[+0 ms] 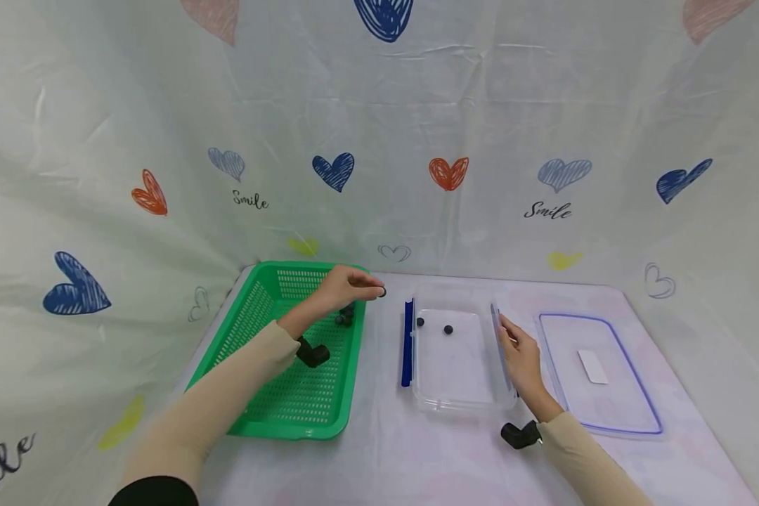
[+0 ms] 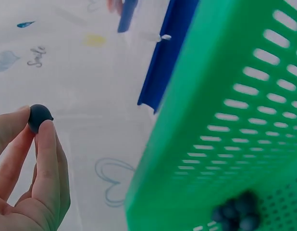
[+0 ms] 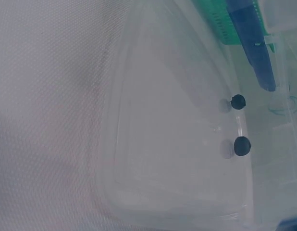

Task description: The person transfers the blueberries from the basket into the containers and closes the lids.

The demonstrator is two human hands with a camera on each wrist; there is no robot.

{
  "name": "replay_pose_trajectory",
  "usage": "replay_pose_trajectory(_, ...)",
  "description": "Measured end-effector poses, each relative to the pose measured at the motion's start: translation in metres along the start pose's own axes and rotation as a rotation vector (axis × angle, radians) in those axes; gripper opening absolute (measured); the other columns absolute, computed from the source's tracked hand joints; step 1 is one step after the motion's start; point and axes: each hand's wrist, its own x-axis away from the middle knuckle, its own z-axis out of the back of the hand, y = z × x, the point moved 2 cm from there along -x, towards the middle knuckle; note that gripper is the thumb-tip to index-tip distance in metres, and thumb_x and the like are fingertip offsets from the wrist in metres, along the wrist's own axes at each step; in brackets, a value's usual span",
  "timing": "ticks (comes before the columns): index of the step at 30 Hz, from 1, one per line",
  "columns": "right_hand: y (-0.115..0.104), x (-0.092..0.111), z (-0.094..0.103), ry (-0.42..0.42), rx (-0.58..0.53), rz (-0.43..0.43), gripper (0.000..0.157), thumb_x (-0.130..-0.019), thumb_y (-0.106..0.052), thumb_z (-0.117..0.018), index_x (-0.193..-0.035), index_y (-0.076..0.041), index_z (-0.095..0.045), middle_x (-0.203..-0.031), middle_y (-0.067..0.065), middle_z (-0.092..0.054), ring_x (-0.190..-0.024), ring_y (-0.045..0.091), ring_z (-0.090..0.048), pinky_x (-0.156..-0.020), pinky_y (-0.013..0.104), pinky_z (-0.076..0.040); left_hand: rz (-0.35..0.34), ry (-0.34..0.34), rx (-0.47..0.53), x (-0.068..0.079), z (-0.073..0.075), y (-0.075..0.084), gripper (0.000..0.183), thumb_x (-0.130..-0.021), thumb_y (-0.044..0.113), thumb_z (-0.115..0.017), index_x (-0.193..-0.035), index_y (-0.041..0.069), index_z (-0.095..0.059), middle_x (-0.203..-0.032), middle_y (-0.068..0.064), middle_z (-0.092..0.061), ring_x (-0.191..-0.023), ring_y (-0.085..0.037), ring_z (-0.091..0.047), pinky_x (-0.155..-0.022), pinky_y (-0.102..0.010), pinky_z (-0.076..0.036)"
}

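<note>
Between thumb and fingertips, my left hand (image 1: 349, 288) pinches a small dark round ball (image 2: 40, 118) with a tiny nub, held just past the right rim of the green basket (image 1: 352, 393). Several more dark balls (image 2: 240, 211) lie together in that basket. A clear plastic box (image 1: 462, 406) stands open to the right, blue clip flaps folded out at its sides. Two dark balls lie in it, one ball (image 1: 448, 329) near its middle and another ball (image 1: 420, 322) by the left wall. My right hand (image 1: 520, 355) grips the box's right side at the flap.
A clear lid with a blue seal (image 1: 620, 427) lies flat at the right, with a white label (image 1: 592, 367) on it. The white table (image 1: 386, 450) meets a heart-printed curtain (image 1: 392, 211) at the back. A black wrist camera (image 1: 313, 355) hangs over the basket.
</note>
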Motion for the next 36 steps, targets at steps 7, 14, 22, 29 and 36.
replay_pose_trajectory(7,-0.001,0.000,0.000,0.003,-0.011,-0.004,0.039,-0.105,-0.013,-0.053,-0.141,0.003,-0.053,-0.131,0.027,-0.059,-0.105,0.036,-0.062,-0.073,0.003,-0.041,-0.023,-0.016,0.027,-0.009,-0.014,0.011,0.023,-0.091,0.024,-0.076,-0.110,0.011,-0.077,-0.105,-0.002,-0.074,-0.099,-0.019,-0.069,-0.094,-0.040,-0.054)
replay_pose_trajectory(14,-0.002,0.000,0.001,-0.001,-0.014,0.005,0.039,-0.105,-0.012,-0.053,-0.141,0.004,-0.053,-0.133,0.027,-0.058,-0.105,0.032,-0.063,-0.074,0.002,-0.041,-0.042,-0.043,-0.001,-0.020,-0.028,0.020,0.022,-0.091,0.026,-0.076,-0.108,0.012,-0.077,-0.104,0.000,-0.074,-0.097,-0.017,-0.068,-0.094,-0.042,-0.054)
replay_pose_trajectory(22,-0.002,0.000,0.001,-0.020,0.018,-0.003,0.041,-0.106,-0.015,-0.051,-0.142,0.003,-0.052,-0.133,0.027,-0.058,-0.108,0.037,-0.062,-0.074,0.003,-0.040,-0.063,-0.081,0.044,-0.033,-0.044,0.024,0.024,-0.091,0.019,-0.076,-0.110,0.004,-0.076,-0.108,-0.005,-0.073,-0.096,-0.019,-0.070,-0.088,-0.034,-0.056)
replay_pose_trajectory(29,-0.001,-0.001,0.000,-0.012,0.018,0.016,0.040,-0.106,-0.015,-0.052,-0.141,0.003,-0.053,-0.132,0.027,-0.059,-0.108,0.038,-0.062,-0.074,0.002,-0.040,-0.078,-0.104,0.023,-0.042,-0.059,0.028,0.022,-0.092,0.018,-0.076,-0.110,0.005,-0.077,-0.103,-0.005,-0.074,-0.091,-0.016,-0.069,-0.087,-0.033,-0.057)
replay_pose_trajectory(36,-0.003,0.000,0.000,-0.014,0.029,0.015,0.040,-0.106,-0.015,-0.051,-0.142,0.003,-0.053,-0.131,0.027,-0.059,-0.106,0.038,-0.063,-0.073,0.004,-0.041,-0.099,-0.163,0.015,-0.048,-0.073,0.030,0.023,-0.092,0.019,-0.076,-0.109,0.005,-0.077,-0.105,-0.004,-0.073,-0.089,-0.015,-0.071,-0.087,-0.034,-0.057)
